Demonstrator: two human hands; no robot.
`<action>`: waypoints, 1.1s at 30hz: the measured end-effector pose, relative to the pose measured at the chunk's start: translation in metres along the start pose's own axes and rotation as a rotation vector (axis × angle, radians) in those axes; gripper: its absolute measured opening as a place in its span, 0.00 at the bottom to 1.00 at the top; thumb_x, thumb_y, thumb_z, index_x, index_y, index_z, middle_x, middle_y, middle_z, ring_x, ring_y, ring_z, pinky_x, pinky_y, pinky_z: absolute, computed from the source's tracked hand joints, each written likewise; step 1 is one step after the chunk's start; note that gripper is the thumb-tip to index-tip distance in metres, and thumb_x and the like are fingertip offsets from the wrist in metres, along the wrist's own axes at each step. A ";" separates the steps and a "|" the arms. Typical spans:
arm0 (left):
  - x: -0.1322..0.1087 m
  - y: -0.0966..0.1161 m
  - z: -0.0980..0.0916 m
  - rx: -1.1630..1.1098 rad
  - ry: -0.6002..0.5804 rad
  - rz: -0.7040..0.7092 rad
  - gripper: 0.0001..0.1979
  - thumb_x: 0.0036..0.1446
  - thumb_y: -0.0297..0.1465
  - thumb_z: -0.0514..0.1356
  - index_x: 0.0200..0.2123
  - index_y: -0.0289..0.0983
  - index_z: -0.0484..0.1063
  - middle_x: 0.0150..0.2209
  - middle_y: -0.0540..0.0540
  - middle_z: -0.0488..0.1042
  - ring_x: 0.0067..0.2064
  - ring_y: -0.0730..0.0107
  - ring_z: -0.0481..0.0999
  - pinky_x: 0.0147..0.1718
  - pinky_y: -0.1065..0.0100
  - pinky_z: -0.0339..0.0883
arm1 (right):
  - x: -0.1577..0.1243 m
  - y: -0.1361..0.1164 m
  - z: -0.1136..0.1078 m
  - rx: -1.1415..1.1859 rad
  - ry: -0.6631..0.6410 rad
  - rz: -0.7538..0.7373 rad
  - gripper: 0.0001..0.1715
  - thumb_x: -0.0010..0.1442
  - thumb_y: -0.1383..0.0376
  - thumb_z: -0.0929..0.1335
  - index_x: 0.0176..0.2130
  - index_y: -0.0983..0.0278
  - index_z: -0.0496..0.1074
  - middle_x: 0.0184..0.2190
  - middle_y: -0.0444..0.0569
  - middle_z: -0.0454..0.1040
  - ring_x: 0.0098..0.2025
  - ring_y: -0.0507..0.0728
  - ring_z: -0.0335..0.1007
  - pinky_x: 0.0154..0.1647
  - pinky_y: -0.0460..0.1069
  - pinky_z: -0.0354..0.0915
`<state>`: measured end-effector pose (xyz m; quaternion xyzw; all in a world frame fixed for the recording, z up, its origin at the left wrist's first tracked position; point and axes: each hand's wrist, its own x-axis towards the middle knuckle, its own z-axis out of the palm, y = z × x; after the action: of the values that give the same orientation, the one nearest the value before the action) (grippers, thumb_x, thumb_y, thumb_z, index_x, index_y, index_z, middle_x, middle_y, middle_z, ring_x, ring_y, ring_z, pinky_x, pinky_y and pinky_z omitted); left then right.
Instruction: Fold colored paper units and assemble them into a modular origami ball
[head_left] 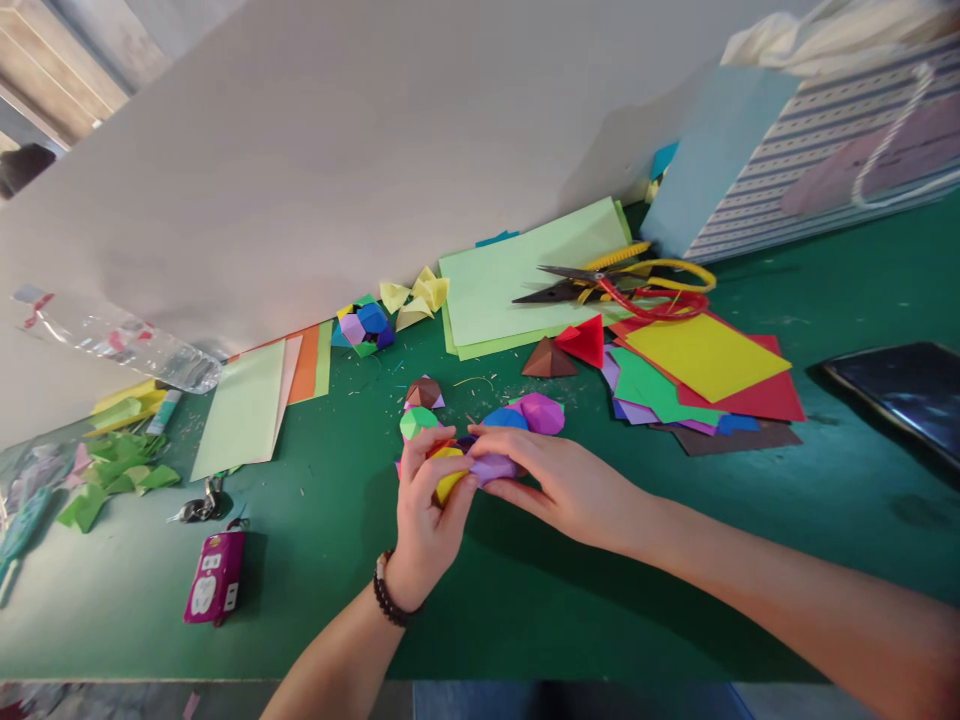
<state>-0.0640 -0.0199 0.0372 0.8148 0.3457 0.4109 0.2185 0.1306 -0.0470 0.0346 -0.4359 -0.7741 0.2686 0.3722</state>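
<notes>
Both hands meet at the middle of the green table [525, 600] over a many-coloured folded paper piece [457, 462] with yellow, purple, green and blue parts. My left hand [426, 510], a bead bracelet on its wrist, pinches the yellow part. My right hand [555, 480] presses its fingers closed on the purple part. A brown folded unit [423, 392] and a magenta one [541, 412] lie just beyond the fingers.
Scissors [600, 283] rest on light green sheets [525, 275]. A stack of coloured paper [701, 375] and red and brown pyramids [566, 350] lie to the right. A gift bag [795, 150], a dark tablet [900, 395], a plastic bottle [120, 345], keys [214, 570] and green scraps [112, 480] surround them.
</notes>
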 end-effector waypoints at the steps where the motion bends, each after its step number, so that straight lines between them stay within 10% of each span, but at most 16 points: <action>1: 0.000 0.000 0.000 -0.009 0.002 0.001 0.07 0.62 0.25 0.59 0.42 0.42 0.72 0.53 0.43 0.68 0.55 0.60 0.73 0.51 0.54 0.72 | 0.000 0.000 0.001 0.004 0.003 -0.002 0.13 0.68 0.62 0.64 0.52 0.60 0.66 0.51 0.54 0.77 0.58 0.61 0.72 0.53 0.56 0.72; 19: -0.007 0.002 0.003 -0.014 0.078 0.029 0.06 0.61 0.23 0.60 0.39 0.40 0.72 0.55 0.43 0.66 0.59 0.59 0.70 0.53 0.57 0.72 | -0.003 -0.001 0.008 -0.020 0.038 -0.040 0.13 0.68 0.64 0.64 0.52 0.59 0.65 0.51 0.53 0.77 0.62 0.62 0.67 0.53 0.59 0.72; 27: -0.006 0.000 -0.003 -0.179 0.077 0.096 0.31 0.61 0.43 0.59 0.64 0.38 0.57 0.61 0.34 0.60 0.68 0.46 0.56 0.63 0.43 0.58 | -0.005 -0.001 0.004 -0.074 0.162 -0.166 0.18 0.64 0.62 0.68 0.53 0.59 0.66 0.59 0.58 0.71 0.60 0.64 0.70 0.53 0.60 0.72; 33: -0.010 0.001 -0.003 -0.235 0.063 -0.016 0.27 0.66 0.45 0.50 0.64 0.40 0.57 0.68 0.36 0.52 0.72 0.45 0.45 0.66 0.41 0.49 | -0.004 -0.001 0.007 -0.108 0.198 -0.232 0.17 0.65 0.64 0.68 0.53 0.59 0.66 0.60 0.59 0.71 0.60 0.62 0.69 0.54 0.58 0.72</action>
<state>-0.0705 -0.0280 0.0344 0.7676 0.3081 0.4722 0.3048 0.1259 -0.0516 0.0298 -0.3874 -0.7920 0.1376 0.4514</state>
